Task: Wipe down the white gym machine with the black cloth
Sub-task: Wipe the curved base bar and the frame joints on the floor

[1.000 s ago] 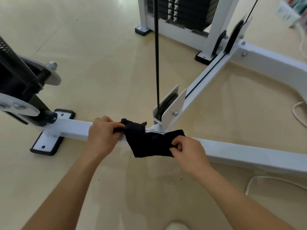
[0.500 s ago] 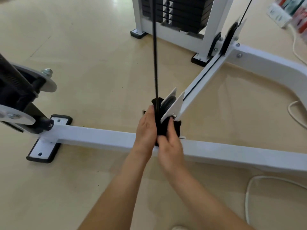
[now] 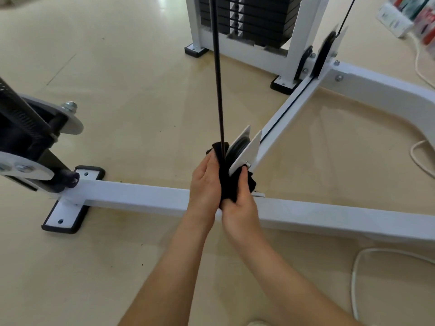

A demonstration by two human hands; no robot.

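The cloth (image 3: 223, 182) is sitting bunched upright between the two hands, at the foot of the pulley (image 3: 237, 149) where the machine (image 3: 141, 196) is joining its low beam to the diagonal bar (image 3: 294, 116). The left hand (image 3: 204, 182) is lying flat against the cloth's left side, its fingers (image 3: 210, 164) running fairly straight and close together up the fabric and pressing it toward the pulley's near plate; a tuft of cloth is poking out just above the fingertips, beside the black cable (image 3: 219, 90) rising out of the pulley. Its thumb is hidden, so I cannot tell whether it is hooking the fabric. The right hand (image 3: 237, 203) is gripping the cloth from the right and below, its fingers (image 3: 244, 178) curling over the fabric with the tips touching the lower edge of the pulley's right plate, and a fold is bulging out past the knuckles. Both hands are showing their backs to the camera, almost touching each other, the forearms reaching forward and converging from the lower edge of the view, crossing over the beam. A weight stack (image 3: 247, 17) is standing beyond, and a white cord (image 3: 353, 278) is lying on the floor (image 3: 117, 102) to the right.
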